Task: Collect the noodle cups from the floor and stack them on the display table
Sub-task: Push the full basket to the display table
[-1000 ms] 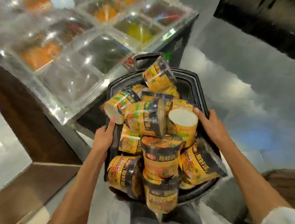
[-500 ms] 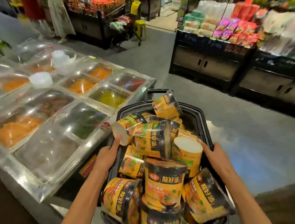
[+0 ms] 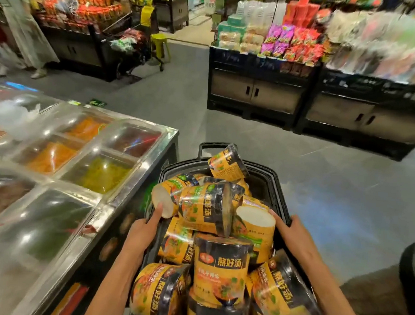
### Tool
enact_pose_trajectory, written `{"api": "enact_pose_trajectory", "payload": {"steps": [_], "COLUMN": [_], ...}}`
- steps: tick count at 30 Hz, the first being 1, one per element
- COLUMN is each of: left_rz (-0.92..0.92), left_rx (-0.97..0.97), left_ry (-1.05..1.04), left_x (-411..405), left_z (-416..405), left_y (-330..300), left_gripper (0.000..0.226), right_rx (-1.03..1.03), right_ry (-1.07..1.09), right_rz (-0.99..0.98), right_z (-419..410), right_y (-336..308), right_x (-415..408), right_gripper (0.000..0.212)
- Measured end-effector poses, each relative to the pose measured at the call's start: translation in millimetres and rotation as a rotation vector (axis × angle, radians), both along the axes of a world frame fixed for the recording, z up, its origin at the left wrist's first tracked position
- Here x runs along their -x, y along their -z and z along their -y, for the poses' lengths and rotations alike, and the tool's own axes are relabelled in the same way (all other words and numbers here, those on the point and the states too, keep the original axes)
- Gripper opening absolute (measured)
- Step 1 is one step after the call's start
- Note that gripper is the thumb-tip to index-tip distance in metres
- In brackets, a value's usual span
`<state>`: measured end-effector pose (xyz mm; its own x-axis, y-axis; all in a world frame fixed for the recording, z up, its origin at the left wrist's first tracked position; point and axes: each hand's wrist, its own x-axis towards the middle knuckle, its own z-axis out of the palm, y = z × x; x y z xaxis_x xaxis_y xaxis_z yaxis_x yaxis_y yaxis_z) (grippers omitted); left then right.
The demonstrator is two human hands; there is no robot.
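The shop aisle now fills the view; both hands' grip still clasps the basket of noodle cups.

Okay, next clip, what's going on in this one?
A person in a shop is carrying a black basket heaped with yellow noodle cups. The left hand grips the basket's left rim, a fingertip touching the white bottom of a tipped cup; the right hand holds the right rim. The cups lie jumbled, some upright, some on their sides. A covered food counter stands to the left, and black display tables with packaged goods are across the aisle. Nothing is stacked yet.
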<state>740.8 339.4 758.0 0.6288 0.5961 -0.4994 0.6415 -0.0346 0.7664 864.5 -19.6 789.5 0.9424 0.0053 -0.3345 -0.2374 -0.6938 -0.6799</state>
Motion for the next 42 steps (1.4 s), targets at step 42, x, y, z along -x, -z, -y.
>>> {"api": "enact_pose_trajectory", "payload": {"steps": [42], "left_rz": [-0.037], "left_rx": [-0.128], "left_ry": [-0.046], "left_x": [-908.6], "left_z": [-327.7], "left_y": [-37.2], "left_gripper": [0.091], "right_rx": [-0.113], "right_ry": [-0.098], "right_rz": [0.044], "right_z": [-340.3], "right_y": [-26.5], "right_x": [-937.0], "right_gripper": [0.074]}}
